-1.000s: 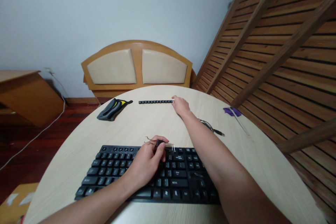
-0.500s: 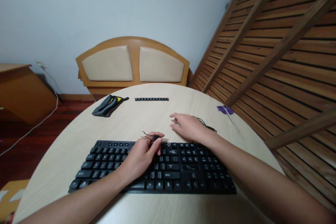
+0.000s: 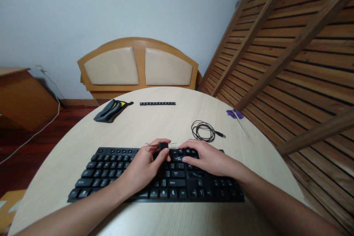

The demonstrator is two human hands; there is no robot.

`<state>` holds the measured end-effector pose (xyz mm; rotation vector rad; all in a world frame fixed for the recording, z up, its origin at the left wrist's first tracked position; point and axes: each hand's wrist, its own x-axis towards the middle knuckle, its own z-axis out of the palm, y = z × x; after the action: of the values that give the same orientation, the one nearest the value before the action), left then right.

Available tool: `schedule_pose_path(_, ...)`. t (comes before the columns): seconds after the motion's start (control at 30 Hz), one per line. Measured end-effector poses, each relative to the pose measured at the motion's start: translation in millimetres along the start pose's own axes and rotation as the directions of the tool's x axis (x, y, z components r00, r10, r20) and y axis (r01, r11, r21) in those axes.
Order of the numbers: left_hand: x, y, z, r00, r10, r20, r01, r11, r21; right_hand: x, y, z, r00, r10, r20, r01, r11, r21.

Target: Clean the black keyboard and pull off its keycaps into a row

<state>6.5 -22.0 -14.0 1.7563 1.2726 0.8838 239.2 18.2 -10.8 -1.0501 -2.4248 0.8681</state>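
Observation:
A black keyboard [image 3: 177, 183] lies along the near part of the table. Over its upper middle, my left hand [image 3: 151, 158] is closed on a keycap puller [image 3: 163, 146] with a black block handle. Thin wires stick out from both sides of that handle. My right hand [image 3: 203, 155] rests on the upper right keys, palm down, thumb and fingers apart, with its fingertips close to the puller's right-hand wires. Nothing shows in its grasp. Beyond the keyboard, a row of black keycaps [image 3: 157, 103] stands on the table.
Behind my right hand lies a coiled black USB cable [image 3: 204, 131]. A dark grey and yellow cloth pouch [image 3: 110, 111] is at the left. A purple cloth [image 3: 234, 114] with a thin white stick [image 3: 243, 127] lies near the right edge of the round table [image 3: 155, 127].
My right hand has come back from the area by the cable to the keyboard's upper right keys, uncovering the coil. My left hand still holds the puller, its wires turned a little.

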Motion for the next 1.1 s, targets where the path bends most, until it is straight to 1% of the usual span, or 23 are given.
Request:
schedule_pose_path(0.17, -3.7, 6.0, 0.7, 1.000, 0.020, -0.005, -0.020, 1.000, 0.009, 1.4, -3.5, 8.8, 1.000, 0.014, -0.028, -0.014, 1.000, -0.014)
schedule_pose_path(0.27, -2.7, 2.0, 0.1, 0.998, 0.040, -0.041, -0.038, 0.998, 0.044, 1.5, -7.0, 13.9, 0.999, 0.007, -0.052, -0.008, 1.000, -0.027)
schedule_pose_path(0.37, 0.0, -4.4, -0.3, 0.997, 0.021, -0.074, -0.018, 0.999, 0.041, 2.6, -10.4, 16.8, 0.996, 0.033, -0.081, -0.035, 0.999, -0.033)
schedule_pose_path(0.47, 2.0, -7.9, 0.3, 0.998, 0.010, -0.070, -0.008, 0.999, 0.035, 4.5, -13.1, 18.6, 0.992, 0.076, -0.102, -0.081, 0.996, -0.047)
schedule_pose_path(0.53, 2.4, -8.2, 0.9, 0.998, 0.019, -0.060, -0.018, 0.999, 0.027, 5.7, -14.2, 20.0, 0.989, 0.083, -0.123, -0.091, 0.994, -0.061)
schedule_pose_path(0.67, 2.2, -7.8, 1.7, 0.999, 0.031, -0.039, -0.030, 0.999, 0.029, 6.3, -13.8, 23.4, 0.988, 0.039, -0.148, -0.054, 0.994, -0.097)
schedule_pose_path(0.9, 2.4, -7.2, 1.6, 0.999, 0.036, 0.016, -0.037, 0.998, 0.042, 5.4, -14.5, 25.1, 0.990, -0.013, -0.141, -0.014, 0.982, -0.189)
schedule_pose_path(1.1, 1.2, -3.2, 2.0, 0.997, 0.044, 0.060, -0.045, 0.999, 0.007, 4.5, -15.4, 26.9, 0.988, -0.046, -0.149, 0.012, 0.975, -0.223)
